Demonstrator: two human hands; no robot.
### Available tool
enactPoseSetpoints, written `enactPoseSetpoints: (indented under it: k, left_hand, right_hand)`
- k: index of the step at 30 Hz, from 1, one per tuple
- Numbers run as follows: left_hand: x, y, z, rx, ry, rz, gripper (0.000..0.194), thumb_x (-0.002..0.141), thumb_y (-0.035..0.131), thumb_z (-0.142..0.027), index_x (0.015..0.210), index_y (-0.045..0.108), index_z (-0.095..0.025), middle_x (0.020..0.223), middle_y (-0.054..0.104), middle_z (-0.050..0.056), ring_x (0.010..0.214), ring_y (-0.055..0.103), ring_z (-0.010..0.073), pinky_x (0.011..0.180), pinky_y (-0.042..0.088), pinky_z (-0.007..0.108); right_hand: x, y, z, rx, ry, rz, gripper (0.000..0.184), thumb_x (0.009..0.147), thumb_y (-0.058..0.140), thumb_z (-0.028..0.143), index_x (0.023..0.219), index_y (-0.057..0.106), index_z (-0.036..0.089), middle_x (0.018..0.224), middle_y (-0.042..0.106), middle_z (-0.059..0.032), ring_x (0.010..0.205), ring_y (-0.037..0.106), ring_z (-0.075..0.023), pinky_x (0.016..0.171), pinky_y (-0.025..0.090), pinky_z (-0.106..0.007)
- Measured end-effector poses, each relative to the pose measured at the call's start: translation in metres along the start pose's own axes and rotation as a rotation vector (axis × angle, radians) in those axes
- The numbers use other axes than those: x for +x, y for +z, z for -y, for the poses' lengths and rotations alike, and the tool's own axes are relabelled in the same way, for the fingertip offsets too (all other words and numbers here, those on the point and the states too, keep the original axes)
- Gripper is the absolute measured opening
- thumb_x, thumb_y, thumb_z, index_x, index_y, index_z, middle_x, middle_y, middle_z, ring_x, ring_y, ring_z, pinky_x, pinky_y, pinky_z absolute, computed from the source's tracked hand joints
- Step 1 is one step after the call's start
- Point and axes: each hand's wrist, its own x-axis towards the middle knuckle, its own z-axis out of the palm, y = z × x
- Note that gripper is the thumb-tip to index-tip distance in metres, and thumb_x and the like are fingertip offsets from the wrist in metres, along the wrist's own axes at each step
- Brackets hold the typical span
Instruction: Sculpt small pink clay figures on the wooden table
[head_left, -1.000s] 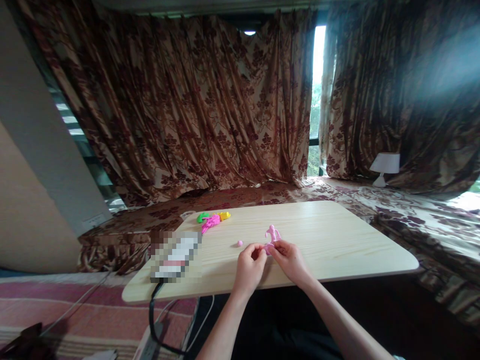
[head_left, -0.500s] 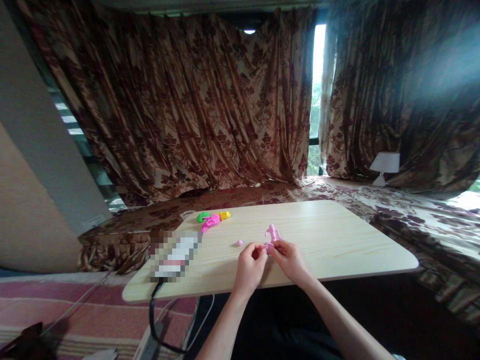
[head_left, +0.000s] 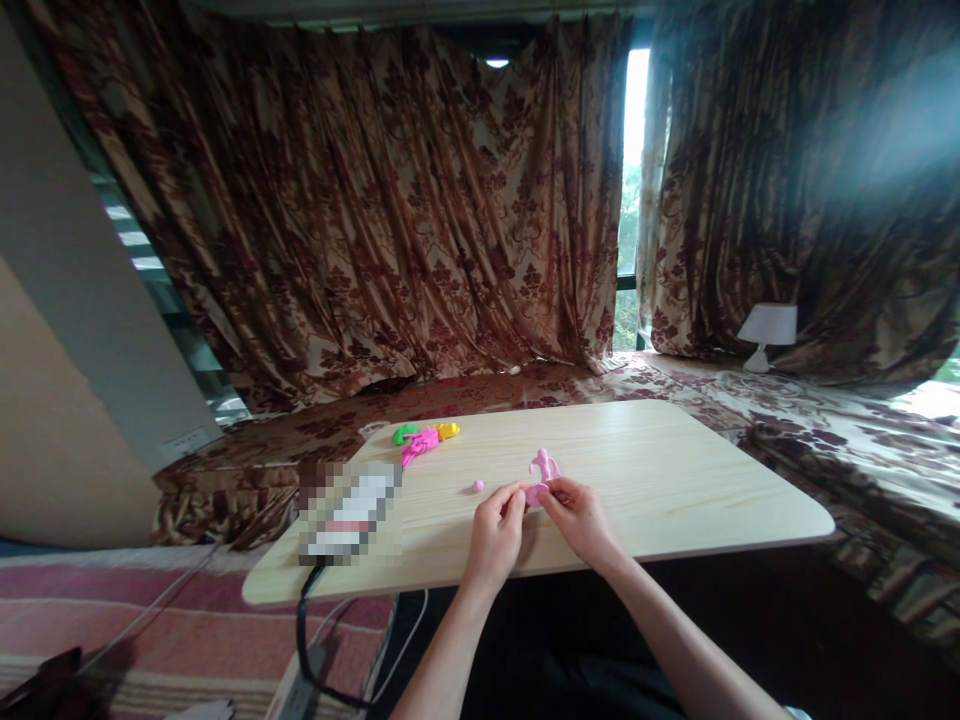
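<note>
My left hand [head_left: 495,532] and my right hand [head_left: 581,518] meet over the light wooden table [head_left: 675,480], fingertips pinched together on a small lump of pink clay [head_left: 535,493]. Just behind the fingers stands a little pink clay figure [head_left: 543,466] with arms and legs. A tiny pink clay ball [head_left: 478,486] lies on the table to the left of my left hand.
Green, pink and yellow clay tools [head_left: 424,438] lie at the table's far left. A blurred-out flat object [head_left: 349,512] with a black cable [head_left: 304,640] sits near the left edge. Patterned curtains hang behind, and a white lamp [head_left: 766,332] stands at the right.
My hands have stayed together at the same spot; the fingers have shifted slightly on the pink lump. The view has drifted a little.
</note>
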Motion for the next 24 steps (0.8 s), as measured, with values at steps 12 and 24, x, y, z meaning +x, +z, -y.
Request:
enactPoseSetpoints:
  k: [12,24]
  left_hand:
    - [-0.0002,0.0007,0.0015,0.077,0.084,-0.018,0.020,0.082,0.048,-0.028,0.079,0.064,-0.015,0.079,0.063,0.005,0.076,0.058,0.0164,0.071,0.045,0.027]
    - [-0.0013,0.0032,-0.0020,-0.041,0.004,-0.013,0.016,0.078,0.054,-0.028,0.081,0.063,-0.015,0.076,0.064,0.003,0.071,0.059,0.0154,0.067,0.046,0.025]
  right_hand:
    - [-0.0011,0.0017,-0.0021,-0.029,-0.015,0.020,0.021,0.080,0.055,0.034,0.074,0.063,0.015,0.069,0.064,-0.0030,0.064,0.060,-0.0157,0.059,0.047,-0.024]
    - [-0.0006,0.0010,0.0018,0.067,-0.037,0.012,0.012,0.077,0.058,0.026,0.079,0.064,0.016,0.070,0.064,-0.0025,0.063,0.060,-0.0145,0.059,0.048,-0.023]
